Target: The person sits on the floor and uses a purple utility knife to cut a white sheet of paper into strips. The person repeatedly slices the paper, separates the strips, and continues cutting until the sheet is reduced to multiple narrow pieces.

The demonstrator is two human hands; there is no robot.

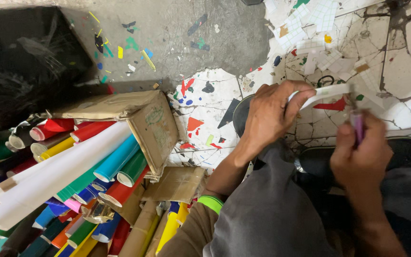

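while a white strip of sheet (322,93) was pinched between the thumb and curled fingers (297,101) of the left hand (272,114), its free end was stretched out past those fingertips toward the right hand (360,159). a thin purple-handled tool (357,124) was gripped in the right hand's closed fingers, its tip blurred just under the strip's end. rolls of coloured film (72,185) were stacked well apart from both hands, beside a torn cardboard box (153,128).
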